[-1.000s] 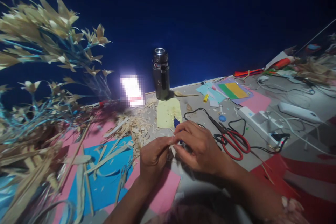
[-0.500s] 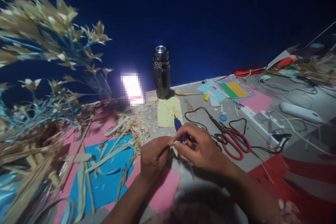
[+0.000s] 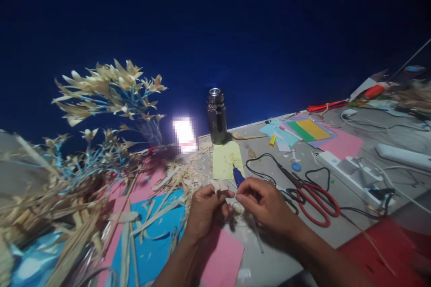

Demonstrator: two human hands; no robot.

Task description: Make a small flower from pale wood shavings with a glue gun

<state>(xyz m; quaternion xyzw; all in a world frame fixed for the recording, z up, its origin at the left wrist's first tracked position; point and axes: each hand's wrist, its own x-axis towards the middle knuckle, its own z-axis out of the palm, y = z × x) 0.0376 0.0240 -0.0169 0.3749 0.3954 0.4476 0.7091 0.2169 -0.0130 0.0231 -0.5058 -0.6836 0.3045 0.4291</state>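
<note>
My left hand (image 3: pixel 204 212) has its fingers curled, thumb and forefinger stretched toward the right hand. A small pale piece (image 3: pixel 221 184) shows just behind its fingers; I cannot tell whether it is held. Close beside it, my right hand (image 3: pixel 266 202) is pinched, its fingertips almost meeting those of the left. Whatever lies in either pinch is too small to make out. Directly behind the right hand is a blue glue gun (image 3: pixel 238 176), its nozzle over a yellow sheet (image 3: pixel 224 161). A thin greyish stick (image 3: pixel 257 235) shows below the right hand.
Red-handled scissors (image 3: pixel 319 204) and a black cord lie to the right, near a white power strip (image 3: pixel 350 179). A dark flask (image 3: pixel 217 119) stands behind the yellow sheet. Dried husk flowers (image 3: pixel 114 89) on blue stems and husk scraps (image 3: pixel 67 233) fill the left. Coloured sheets (image 3: pixel 310 131) lie far right.
My hands have drawn slightly apart at the fingertips, and the left fingers have opened a little. The whole view has shifted, so things appear lower and farther right.
</note>
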